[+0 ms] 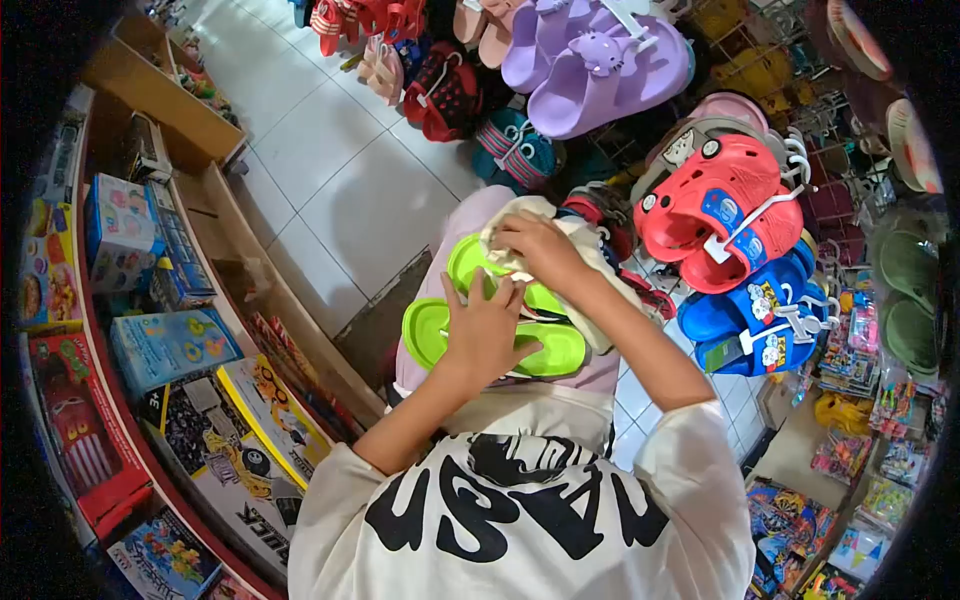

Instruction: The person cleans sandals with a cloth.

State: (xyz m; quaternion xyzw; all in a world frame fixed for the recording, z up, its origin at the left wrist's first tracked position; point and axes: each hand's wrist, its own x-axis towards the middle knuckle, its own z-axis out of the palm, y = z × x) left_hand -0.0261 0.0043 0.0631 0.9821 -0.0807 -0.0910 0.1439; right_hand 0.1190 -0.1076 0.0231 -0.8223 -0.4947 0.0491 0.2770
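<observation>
A pair of bright green sandals (pixel 428 330) rests on my lap, against pale pink trousers. My left hand (pixel 487 330) lies flat on top of the sandals, fingers spread, holding them down. My right hand (pixel 540 247) is closed on a cream-white cloth (pixel 598 300), pressed against the upper green sandal (pixel 468 262). The cloth drapes down over the right ends of both sandals. I wear a white shirt with large black letters.
Racks of hanging footwear stand ahead and right: purple slippers (pixel 600 60), red clogs (pixel 720 200), blue clogs (pixel 760 310), green ones (pixel 905 290). Wooden shelves (pixel 200 130) with boxed toys (pixel 170 345) run along the left. White floor tiles (pixel 340 170) lie between.
</observation>
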